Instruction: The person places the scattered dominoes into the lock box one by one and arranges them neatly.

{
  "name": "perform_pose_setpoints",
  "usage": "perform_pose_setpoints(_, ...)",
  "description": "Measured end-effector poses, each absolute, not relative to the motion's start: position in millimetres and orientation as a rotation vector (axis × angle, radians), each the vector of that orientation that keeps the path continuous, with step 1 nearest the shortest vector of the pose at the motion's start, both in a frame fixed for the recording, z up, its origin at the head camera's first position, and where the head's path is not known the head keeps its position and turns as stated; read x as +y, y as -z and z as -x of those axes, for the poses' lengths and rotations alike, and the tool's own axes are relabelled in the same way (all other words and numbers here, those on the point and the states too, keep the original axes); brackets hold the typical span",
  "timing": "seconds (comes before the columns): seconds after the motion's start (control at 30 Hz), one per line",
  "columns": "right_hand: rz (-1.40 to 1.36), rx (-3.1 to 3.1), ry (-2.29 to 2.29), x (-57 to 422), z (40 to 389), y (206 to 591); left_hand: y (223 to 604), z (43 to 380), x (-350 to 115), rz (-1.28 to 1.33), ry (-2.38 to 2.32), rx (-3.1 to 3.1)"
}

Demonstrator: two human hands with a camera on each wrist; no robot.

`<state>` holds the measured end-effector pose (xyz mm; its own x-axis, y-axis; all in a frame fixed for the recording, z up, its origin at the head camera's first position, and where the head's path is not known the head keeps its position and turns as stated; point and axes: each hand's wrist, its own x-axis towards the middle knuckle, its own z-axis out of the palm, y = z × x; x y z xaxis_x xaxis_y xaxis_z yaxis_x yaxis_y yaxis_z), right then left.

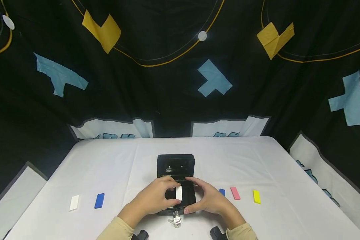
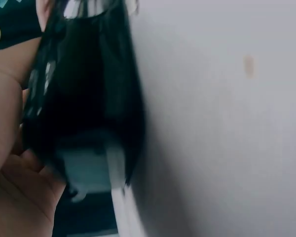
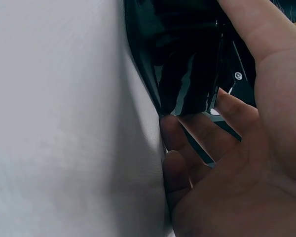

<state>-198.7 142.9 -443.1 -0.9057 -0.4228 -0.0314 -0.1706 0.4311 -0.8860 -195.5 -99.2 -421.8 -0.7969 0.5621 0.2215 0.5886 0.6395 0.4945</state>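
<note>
A small black metal cash box (image 1: 175,163) stands on the table with its lid raised at the back. Keys (image 1: 176,220) hang from the lock on its front. My left hand (image 1: 154,198) pinches a white block (image 1: 179,193) between thumb and fingers, over the box's interior. Around the box's right side, my right hand (image 1: 213,200) holds on, thumb at the front corner and fingers toward the back. In the right wrist view, fingertips touch the glossy box wall (image 3: 177,54). The left wrist view is blurred and shows the box's dark side (image 2: 84,84); the block is hidden there.
On the white table (image 1: 108,160), a white block (image 1: 74,203) and a blue block (image 1: 99,200) lie to the left. Right of the box are another blue block (image 1: 222,192), a pink block (image 1: 235,193) and a yellow block (image 1: 256,196). A dark curtain (image 1: 156,96) hangs behind.
</note>
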Motion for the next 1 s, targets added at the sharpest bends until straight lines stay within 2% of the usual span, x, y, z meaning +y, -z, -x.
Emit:
perform_pose_setpoints(0.27,0.513,2.462,1.448,143,198,443,427,200,-81,0.997,0.808,-2.843)
perform_pose_setpoints(0.53,0.516,2.461,1.451,143,198,443,426,199,-66,0.885,0.704,-2.943)
perform_pose_setpoints(1.0,0.510,2.462,1.444,145,198,442,431,202,-59,0.861,0.723,-2.936)
